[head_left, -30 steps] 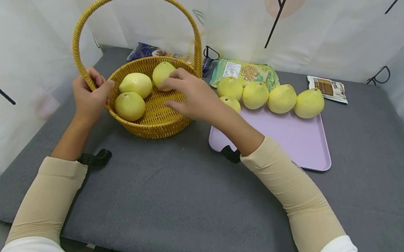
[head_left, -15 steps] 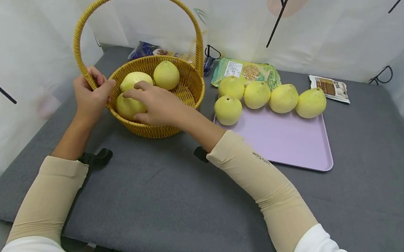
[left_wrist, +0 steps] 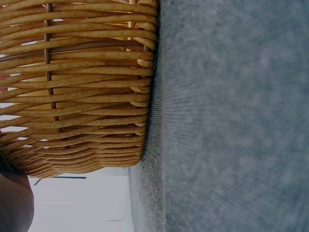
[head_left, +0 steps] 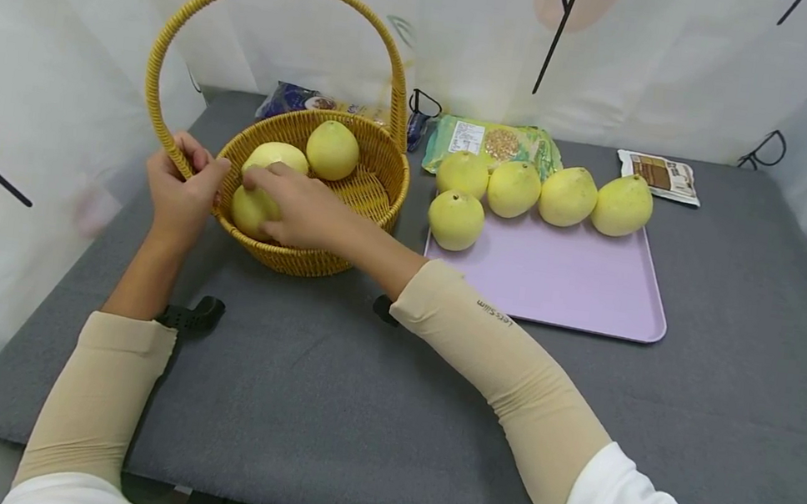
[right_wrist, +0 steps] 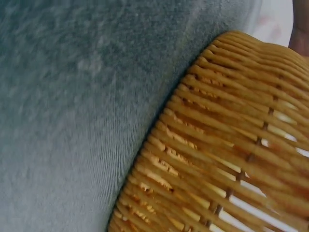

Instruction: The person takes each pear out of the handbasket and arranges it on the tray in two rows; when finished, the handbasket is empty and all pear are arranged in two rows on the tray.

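Head view: left hand [head_left: 184, 191] grips the basket [head_left: 296, 264], right hand [head_left: 306, 211] a yellow fruit [head_left: 250, 213] inside, seemingly to shift it, which calls for clearing the neighbouring fruit [head_left: 278, 155].

The beige right sleeve [head_left: 508, 387] bears upside-down lettering [head_left: 495, 312] "Let's Slim".
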Tool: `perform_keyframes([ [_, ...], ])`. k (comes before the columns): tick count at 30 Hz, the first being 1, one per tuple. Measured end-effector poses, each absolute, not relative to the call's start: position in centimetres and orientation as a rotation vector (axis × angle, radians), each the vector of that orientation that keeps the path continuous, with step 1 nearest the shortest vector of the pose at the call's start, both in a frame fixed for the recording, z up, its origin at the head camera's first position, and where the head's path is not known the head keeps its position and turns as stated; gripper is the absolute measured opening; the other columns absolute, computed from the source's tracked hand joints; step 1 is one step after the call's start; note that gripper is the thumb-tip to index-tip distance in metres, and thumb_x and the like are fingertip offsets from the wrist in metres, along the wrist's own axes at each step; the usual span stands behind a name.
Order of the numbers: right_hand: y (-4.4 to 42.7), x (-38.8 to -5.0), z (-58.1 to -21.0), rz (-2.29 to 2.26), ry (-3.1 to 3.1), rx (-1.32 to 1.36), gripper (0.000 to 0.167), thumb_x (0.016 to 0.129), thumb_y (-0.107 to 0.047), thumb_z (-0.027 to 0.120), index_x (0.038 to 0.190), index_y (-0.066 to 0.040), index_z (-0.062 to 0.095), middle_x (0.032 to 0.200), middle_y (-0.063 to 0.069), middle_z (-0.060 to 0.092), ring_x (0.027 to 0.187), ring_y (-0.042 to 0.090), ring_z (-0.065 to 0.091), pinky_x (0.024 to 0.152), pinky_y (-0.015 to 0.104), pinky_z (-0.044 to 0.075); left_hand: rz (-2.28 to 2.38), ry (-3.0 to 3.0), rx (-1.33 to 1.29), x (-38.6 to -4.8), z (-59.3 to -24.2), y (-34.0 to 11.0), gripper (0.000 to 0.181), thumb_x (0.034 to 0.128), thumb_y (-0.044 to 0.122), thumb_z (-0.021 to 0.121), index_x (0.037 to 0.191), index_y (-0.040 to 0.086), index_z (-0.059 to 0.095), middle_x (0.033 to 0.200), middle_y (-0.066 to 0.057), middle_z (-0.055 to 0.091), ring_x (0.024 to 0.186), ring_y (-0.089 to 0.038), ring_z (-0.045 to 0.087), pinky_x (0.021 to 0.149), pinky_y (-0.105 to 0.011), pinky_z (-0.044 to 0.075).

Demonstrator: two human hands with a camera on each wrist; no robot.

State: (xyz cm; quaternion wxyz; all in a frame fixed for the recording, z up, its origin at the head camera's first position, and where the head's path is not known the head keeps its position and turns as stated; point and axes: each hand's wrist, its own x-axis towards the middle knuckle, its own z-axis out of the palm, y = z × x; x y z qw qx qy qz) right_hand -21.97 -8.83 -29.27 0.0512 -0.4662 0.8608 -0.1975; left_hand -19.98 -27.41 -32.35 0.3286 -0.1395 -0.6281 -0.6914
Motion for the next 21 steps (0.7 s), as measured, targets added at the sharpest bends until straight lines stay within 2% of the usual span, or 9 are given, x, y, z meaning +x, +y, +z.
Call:
perform_keyframes([
  [3,-9.5,-22.1,-29.4,-0.631,2.600,-1.440,0.046,0.095,-0.023,0.070,0.132,-0.013,0.044,0.125,0.005,0.051,0.103,0.015,0.052,0.082,0.028,0.046,-1.802,-1.644,-0.354,-20.0,-32.4,-27.4,0.030,0.0831,-0.015,0.060,0.067,-0.004,0.036,0.052,-0.007,0.040,0.036,-0.013,0.037,0.037,-0.020,0.032],
  [7,-10.1,-22.2,-29.4,-0.644,2.618,-1.460,0.044,0.093,-0.016,0.071,0.126,-0.010,0.044,0.115,0.005,0.054,0.097,0.015,0.052,0.078,0.027,0.046,-1.804,-1.635,-0.357,-20.0,-32.4,-27.5,0.030,0.0826,-0.015,0.060,0.067,-0.004,0.037,0.052,-0.007,0.040,0.037,-0.013,0.036,0.037,-0.019,0.032],
  [13,-10.3,-22.3,-29.5,-0.695,2.648,-1.421,0.046,0.089,-0.016,0.077,0.124,-0.010,0.048,0.115,0.002,0.061,0.099,0.014,0.057,0.080,0.027,0.046,-1.790,-1.659,-0.380,-19.8,-32.4,-27.4,0.031,0.0844,-0.014,0.059,0.068,-0.004,0.036,0.052,-0.007,0.039,0.037,-0.013,0.035,0.037,-0.020,0.031],
  [21,-9.8,-22.2,-29.7,-0.735,2.665,-1.431,0.043,0.088,-0.017,0.078,0.121,-0.012,0.050,0.111,0.001,0.061,0.096,0.013,0.056,0.079,0.029,0.045,-1.836,-1.636,-0.391,-19.7,-32.2,-27.3,0.031,0.0843,-0.014,0.060,0.067,-0.004,0.036,0.052,-0.007,0.039,0.037,-0.013,0.035,0.038,-0.019,0.031],
])
